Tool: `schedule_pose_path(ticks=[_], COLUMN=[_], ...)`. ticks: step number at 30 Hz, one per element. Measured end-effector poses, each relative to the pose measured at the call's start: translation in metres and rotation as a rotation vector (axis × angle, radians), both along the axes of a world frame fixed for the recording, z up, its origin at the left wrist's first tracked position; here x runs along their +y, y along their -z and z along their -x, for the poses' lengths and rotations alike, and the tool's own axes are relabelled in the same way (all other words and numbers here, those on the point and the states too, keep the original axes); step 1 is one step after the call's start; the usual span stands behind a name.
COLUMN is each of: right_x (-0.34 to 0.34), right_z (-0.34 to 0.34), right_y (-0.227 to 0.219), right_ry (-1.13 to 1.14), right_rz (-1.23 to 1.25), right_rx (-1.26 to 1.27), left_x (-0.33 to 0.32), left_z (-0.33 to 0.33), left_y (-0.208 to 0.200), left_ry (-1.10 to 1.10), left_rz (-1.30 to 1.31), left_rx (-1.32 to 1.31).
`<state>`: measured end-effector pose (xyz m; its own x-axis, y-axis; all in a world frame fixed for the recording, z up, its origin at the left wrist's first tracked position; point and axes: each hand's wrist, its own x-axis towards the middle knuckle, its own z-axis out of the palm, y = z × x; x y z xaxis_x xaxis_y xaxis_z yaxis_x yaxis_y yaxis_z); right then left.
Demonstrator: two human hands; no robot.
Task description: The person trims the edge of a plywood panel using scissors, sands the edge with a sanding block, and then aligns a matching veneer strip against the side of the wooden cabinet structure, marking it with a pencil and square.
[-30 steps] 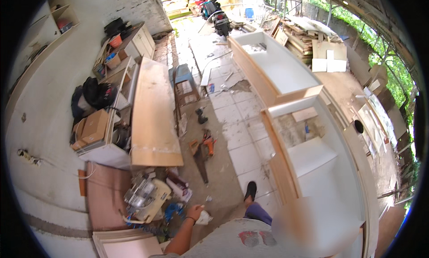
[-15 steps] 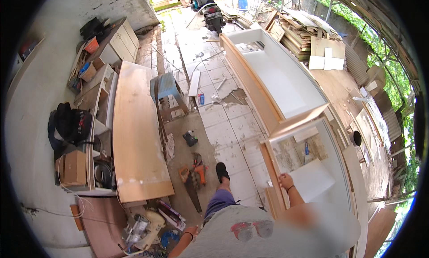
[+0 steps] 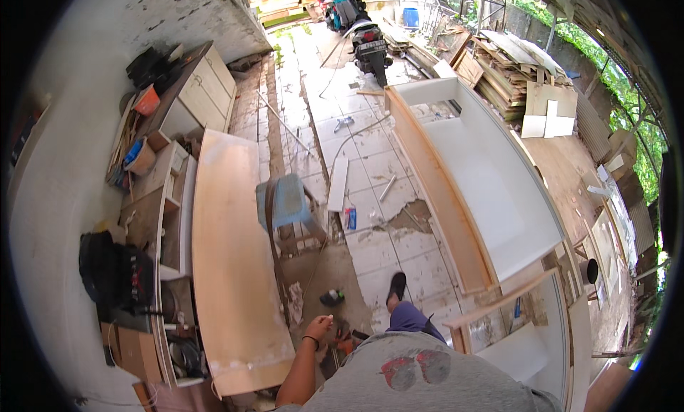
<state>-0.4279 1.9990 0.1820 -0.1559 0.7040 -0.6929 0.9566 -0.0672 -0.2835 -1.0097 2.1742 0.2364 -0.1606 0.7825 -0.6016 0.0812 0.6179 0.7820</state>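
My left hand (image 3: 318, 329), a dark band at its wrist, is raised beside the near end of a long pale wooden panel (image 3: 231, 248). Its fingers are curled together, with a small whitish spot at their tips that is too small to name. Below the hand, partly covered by my arm and shirt, lie an orange tool (image 3: 347, 343) and other items on the floor. My right hand does not show. To my right stands a cabinet carcass with a wooden front rail (image 3: 442, 191) and a white inner panel (image 3: 491, 187).
A blue stool (image 3: 288, 202) stands ahead beside the panel. A black-and-green tool (image 3: 332, 298), a white strip (image 3: 338, 185) and a blue can (image 3: 351, 218) lie on broken floor tiles. Farther off are a motorbike (image 3: 370, 50) and stacked boards (image 3: 499, 77). A black backpack (image 3: 117, 269) sits at left.
My left hand has come up and forward from the lower edge. My right hand has left the cabinet's wooden edge and dropped out of sight. The view has shifted, and I have stepped forward.
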Motion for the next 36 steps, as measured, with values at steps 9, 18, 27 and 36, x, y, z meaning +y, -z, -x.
schedule_pose_path(ticks=[9, 18, 27, 36], right_x=[0.313, 0.839, 0.925, 0.908], right_z=[-0.029, 0.113, 0.064, 0.101], right_y=[0.077, -0.074, -0.004, 0.002], right_ry=[0.326, 0.494, 0.802, 0.606], right_rz=[0.325, -0.482, -0.295, 0.167], right_rx=[-0.072, 0.552, 0.323, 0.015], left_x=[0.175, 0.372, 0.681, 1.063], left_z=[0.051, 0.063, 0.05, 0.022], left_y=[0.075, 0.052, 0.064, -0.077], left_ry=[0.539, 0.236, 0.384, 0.165], left_rz=[0.335, 0.504, 0.252, -0.318], left_rx=[0.458, 0.304, 0.502, 0.324])
